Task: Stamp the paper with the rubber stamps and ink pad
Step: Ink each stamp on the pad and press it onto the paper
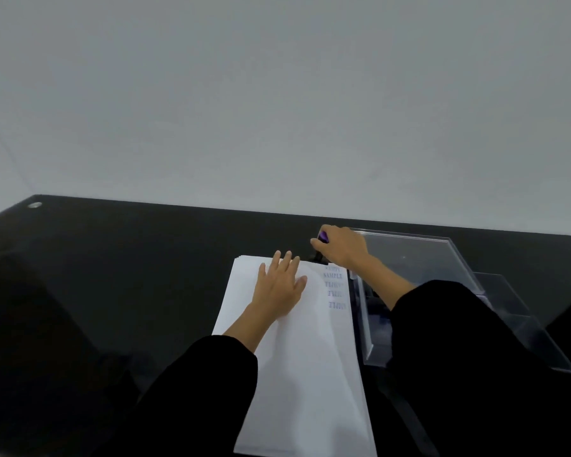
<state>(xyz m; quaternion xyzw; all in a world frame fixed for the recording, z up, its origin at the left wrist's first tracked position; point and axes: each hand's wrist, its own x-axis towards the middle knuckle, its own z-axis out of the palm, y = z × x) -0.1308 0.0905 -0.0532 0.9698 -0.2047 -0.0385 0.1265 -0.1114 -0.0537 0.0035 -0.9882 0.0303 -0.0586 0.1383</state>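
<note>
On glossy black desk [145, 258], white paper stack [304, 374] is pressed flat by left hand [282, 285], fingers straight. Stamp [323, 237] — purple top, dark shaft — is gripped in curled right hand [343, 247] at paper's far corner; base is hidden.

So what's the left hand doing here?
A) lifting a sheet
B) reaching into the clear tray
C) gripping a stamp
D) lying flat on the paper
D: the left hand lies spread flat on the paper, while the right hand grips the purple-topped stamp.
</note>
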